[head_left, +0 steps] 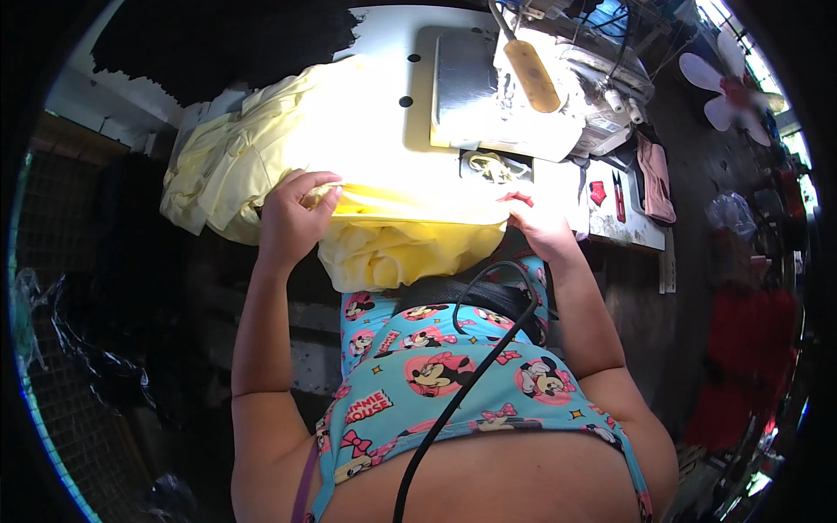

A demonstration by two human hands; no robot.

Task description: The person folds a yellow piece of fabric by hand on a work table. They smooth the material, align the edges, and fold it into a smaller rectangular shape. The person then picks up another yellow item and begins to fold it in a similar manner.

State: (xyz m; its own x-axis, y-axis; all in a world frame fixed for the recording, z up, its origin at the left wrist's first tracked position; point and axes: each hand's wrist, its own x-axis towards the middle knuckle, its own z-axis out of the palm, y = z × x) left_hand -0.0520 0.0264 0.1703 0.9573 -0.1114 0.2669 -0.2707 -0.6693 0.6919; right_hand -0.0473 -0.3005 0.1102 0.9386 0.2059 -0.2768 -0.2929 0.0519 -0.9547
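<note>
A length of yellow cloth [397, 253] hangs over the near edge of the table and partly onto my lap. Its edge is stretched sideways between my two hands. My left hand [296, 213] pinches the left end of that edge between thumb and fingers. At the right end, the fingers of my right hand [539, 225] are closed on the same edge. A rumpled heap of pale yellow cloth [231, 166] lies on the table beside my left hand. Strong light washes out the cloth's far part.
A sewing machine [532, 96] stands on the white table [392, 30], beyond my right hand. Red-handled thread snips [620, 196], a small red piece [597, 193] and pink cloth [654, 179] lie to its right. A fan [732, 91] stands far right. A black cable [462, 392] crosses my front.
</note>
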